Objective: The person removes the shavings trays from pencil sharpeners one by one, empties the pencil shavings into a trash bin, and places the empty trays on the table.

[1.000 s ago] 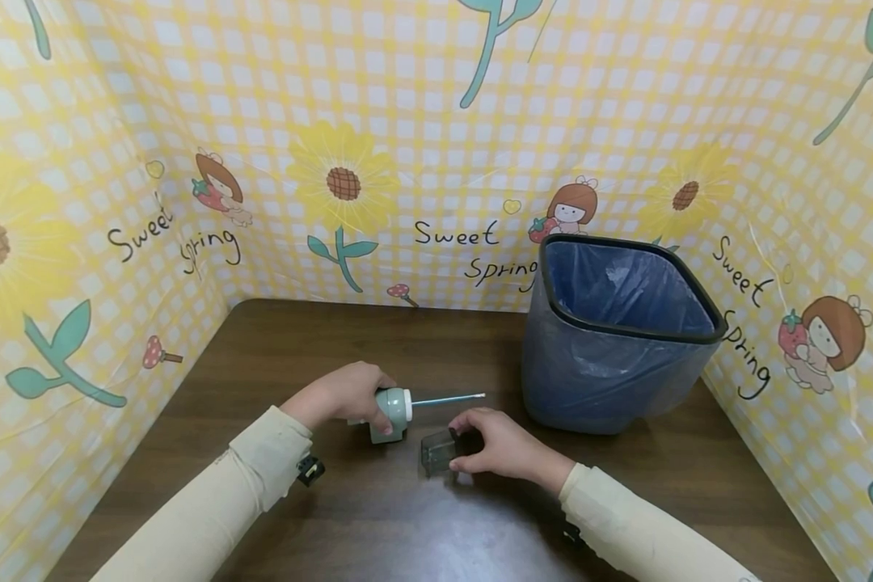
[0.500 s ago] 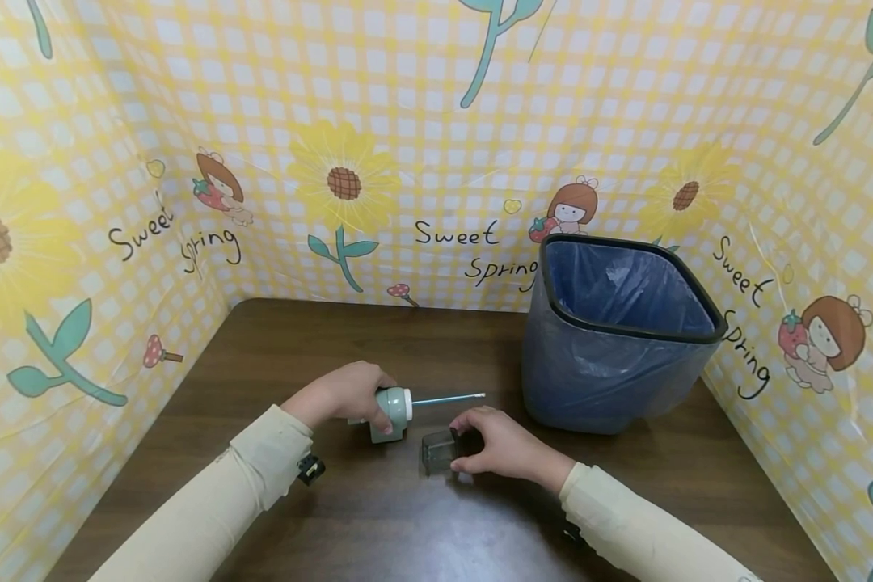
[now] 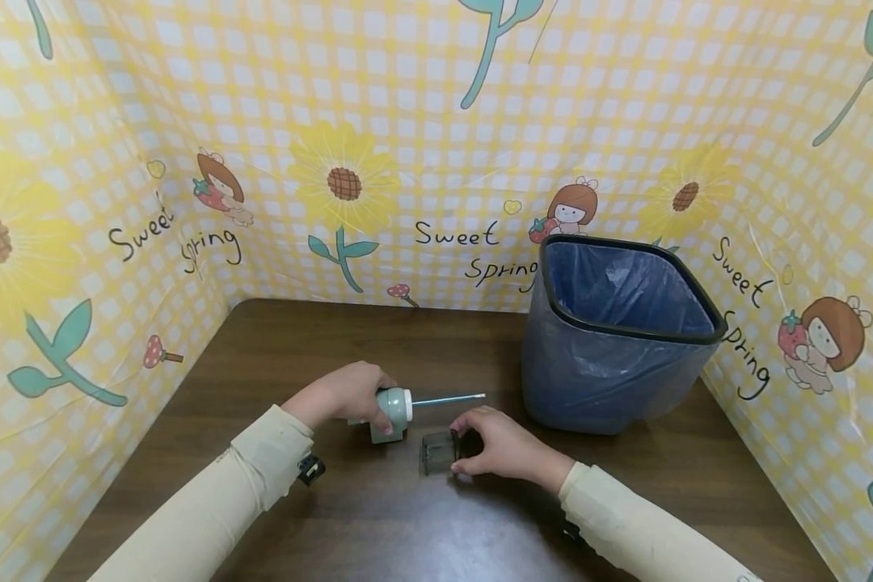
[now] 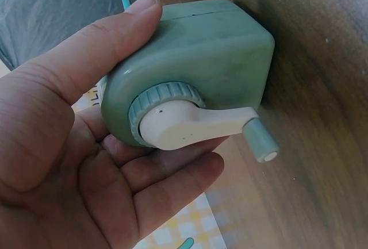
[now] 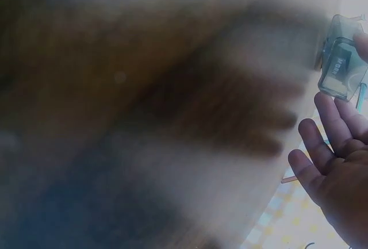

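Note:
My left hand [image 3: 345, 392] grips a green crank pencil sharpener [image 3: 389, 414] on the table, its thumb pressed to one side. The left wrist view shows the sharpener's pale crank [image 4: 190, 123] with a green knob. A blue pencil [image 3: 444, 400] sticks out of the white front, pointing right. Just right of the sharpener, my right hand [image 3: 505, 449] pinches a clear grey plastic box [image 3: 438, 453], like a shavings drawer, between thumb and fingers. In the right wrist view the box [image 5: 339, 68] is near the right edge; the other fingers are spread. Whether anything lies inside it is not visible.
A bin [image 3: 611, 380] lined with a bluish plastic bag and rimmed in black stands at the back right, beyond my right hand. The brown wooden table [image 3: 320, 339] meets a patterned yellow checked cloth [image 3: 436, 145] behind and at both sides.

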Demonstrator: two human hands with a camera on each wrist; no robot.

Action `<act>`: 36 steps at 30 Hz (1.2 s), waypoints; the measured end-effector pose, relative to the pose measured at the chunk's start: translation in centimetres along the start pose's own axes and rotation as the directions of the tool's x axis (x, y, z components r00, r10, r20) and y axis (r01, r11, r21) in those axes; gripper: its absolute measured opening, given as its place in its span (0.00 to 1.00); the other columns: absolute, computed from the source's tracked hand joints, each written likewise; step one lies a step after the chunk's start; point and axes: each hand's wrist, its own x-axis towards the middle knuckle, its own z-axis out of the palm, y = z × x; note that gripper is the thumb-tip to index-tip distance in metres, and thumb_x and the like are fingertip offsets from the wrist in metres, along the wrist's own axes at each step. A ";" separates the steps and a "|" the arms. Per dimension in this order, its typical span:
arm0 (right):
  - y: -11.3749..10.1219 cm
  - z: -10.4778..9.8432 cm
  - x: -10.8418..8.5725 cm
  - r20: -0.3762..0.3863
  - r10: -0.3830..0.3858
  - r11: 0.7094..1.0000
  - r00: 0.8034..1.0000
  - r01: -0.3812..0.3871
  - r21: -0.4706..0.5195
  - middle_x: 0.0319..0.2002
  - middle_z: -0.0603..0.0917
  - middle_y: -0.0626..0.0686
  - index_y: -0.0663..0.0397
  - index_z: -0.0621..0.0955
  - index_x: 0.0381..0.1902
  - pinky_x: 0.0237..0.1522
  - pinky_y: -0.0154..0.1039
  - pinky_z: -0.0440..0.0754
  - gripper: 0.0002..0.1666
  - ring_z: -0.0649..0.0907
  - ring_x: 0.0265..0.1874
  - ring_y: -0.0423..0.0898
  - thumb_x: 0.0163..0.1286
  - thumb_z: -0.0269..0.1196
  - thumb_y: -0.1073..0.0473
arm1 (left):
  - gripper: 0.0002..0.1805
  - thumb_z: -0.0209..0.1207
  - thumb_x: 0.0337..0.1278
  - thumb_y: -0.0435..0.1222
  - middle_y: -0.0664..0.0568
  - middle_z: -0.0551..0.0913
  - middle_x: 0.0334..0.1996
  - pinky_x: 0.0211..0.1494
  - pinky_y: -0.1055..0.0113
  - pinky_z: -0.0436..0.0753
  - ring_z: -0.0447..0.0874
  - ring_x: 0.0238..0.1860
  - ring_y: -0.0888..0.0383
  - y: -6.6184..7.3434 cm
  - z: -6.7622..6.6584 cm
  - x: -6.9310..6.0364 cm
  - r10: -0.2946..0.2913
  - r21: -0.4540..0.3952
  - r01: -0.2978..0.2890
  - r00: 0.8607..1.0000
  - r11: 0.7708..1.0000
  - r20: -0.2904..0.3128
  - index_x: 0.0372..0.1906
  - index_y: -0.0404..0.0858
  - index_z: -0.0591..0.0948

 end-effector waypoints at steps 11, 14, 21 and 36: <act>-0.4 -0.2 0.1 0.011 0.001 0.999 1.000 0.000 -0.038 0.47 0.83 0.42 0.47 0.83 0.53 0.59 0.42 0.78 0.31 0.79 0.53 0.39 0.56 0.77 0.40 | 0.31 0.81 0.40 0.47 0.58 0.85 0.39 0.38 0.63 0.81 0.81 0.35 0.59 0.2 -0.2 -0.2 -0.001 -0.001 0.001 1.000 1.000 0.005 0.53 0.43 0.86; -0.4 -0.1 0.3 0.009 -0.009 0.998 1.000 0.010 -0.060 0.47 0.83 0.42 0.46 0.84 0.53 0.59 0.42 0.79 0.31 0.79 0.52 0.39 0.56 0.77 0.40 | 0.30 0.81 0.40 0.47 0.58 0.85 0.38 0.38 0.63 0.81 0.81 0.35 0.59 0.2 -0.3 -0.2 0.002 -0.003 -0.002 1.000 1.000 0.004 0.52 0.43 0.87; -0.2 0.0 0.5 0.006 -0.025 0.995 1.000 0.025 -0.099 0.46 0.83 0.41 0.46 0.84 0.52 0.57 0.41 0.79 0.31 0.79 0.51 0.39 0.54 0.77 0.39 | 0.29 0.81 0.40 0.47 0.58 0.85 0.38 0.39 0.63 0.81 0.81 0.36 0.59 0.3 -0.3 -0.3 0.000 -0.006 0.000 1.000 1.000 0.005 0.51 0.44 0.87; -0.5 0.1 0.4 -0.013 -0.049 0.984 0.999 0.046 -0.172 0.45 0.83 0.42 0.47 0.84 0.52 0.57 0.40 0.79 0.32 0.79 0.50 0.39 0.53 0.77 0.39 | 0.30 0.81 0.40 0.48 0.58 0.85 0.38 0.39 0.63 0.81 0.81 0.35 0.59 0.1 -0.1 -0.2 0.009 0.024 -0.009 1.000 1.000 0.000 0.52 0.43 0.87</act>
